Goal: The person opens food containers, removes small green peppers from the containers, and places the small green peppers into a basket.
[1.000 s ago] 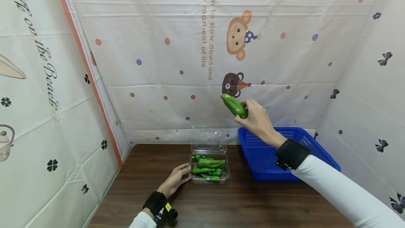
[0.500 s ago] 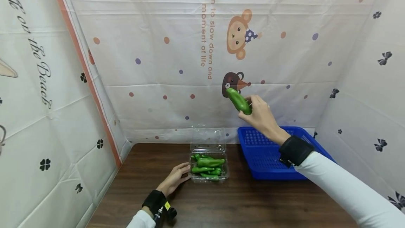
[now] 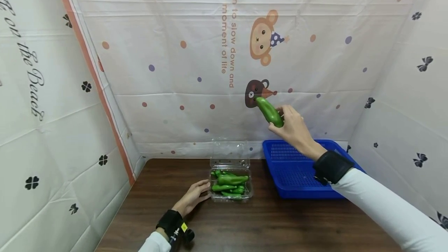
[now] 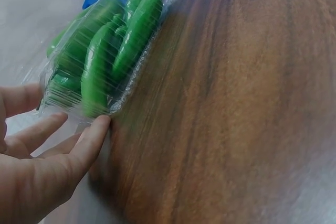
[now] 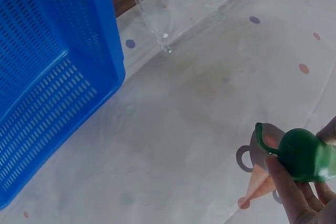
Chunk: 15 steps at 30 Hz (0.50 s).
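Observation:
My right hand [image 3: 292, 127] holds a green pepper [image 3: 268, 111] up in the air, above the back left corner of the blue basket [image 3: 304, 189]; in the right wrist view its fingertips [image 5: 286, 190] pinch the pepper [image 5: 304, 156]. A clear plastic clamshell box [image 3: 231, 185] with its lid up sits on the dark wooden table [image 3: 245, 224] and holds several green peppers [image 3: 229, 184]. My left hand [image 3: 191, 198] rests on the table with straight fingers [image 4: 86, 142] touching the box's left side [image 4: 100, 66].
Printed cloth walls [image 3: 196, 69] close in the table at the back and on both sides. The blue basket [image 5: 47, 82] stands at the back right, right of the box. Bare wood [image 4: 236, 129] lies in front of the box.
My right hand has carried the pepper a little up and to the right, from near the box's side toward the basket. The left hand has stayed against the box.

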Motion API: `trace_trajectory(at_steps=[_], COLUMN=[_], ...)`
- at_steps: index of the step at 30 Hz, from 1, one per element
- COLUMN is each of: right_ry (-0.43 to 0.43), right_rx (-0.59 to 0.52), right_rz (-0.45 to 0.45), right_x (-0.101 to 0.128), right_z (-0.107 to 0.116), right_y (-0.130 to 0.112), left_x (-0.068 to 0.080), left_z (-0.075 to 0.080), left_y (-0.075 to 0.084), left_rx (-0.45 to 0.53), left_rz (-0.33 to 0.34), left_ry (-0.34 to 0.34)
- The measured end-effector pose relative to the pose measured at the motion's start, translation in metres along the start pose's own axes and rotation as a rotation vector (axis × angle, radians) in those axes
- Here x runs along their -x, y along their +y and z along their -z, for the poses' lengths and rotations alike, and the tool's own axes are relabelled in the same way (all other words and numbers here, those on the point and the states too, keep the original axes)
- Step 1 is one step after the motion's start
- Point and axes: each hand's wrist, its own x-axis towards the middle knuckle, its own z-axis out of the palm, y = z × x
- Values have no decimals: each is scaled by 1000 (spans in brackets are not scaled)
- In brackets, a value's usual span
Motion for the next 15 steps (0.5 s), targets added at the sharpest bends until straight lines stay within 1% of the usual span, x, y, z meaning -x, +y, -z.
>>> trace_trajectory(at_steps=[4, 10, 15], right_ry=[18, 45, 45], right_rx=[3, -2, -7], right_rz=[-7, -1, -32], right_x=[1, 2, 5], right_z=[3, 9, 13], right_y=[4, 11, 18], left_x=[1, 0, -2], left_z=[0, -1, -1], left_y=[0, 0, 0], left_rx=[-4, -3, -5], left_rz=[9, 6, 7], left_ry=[4, 10, 17])
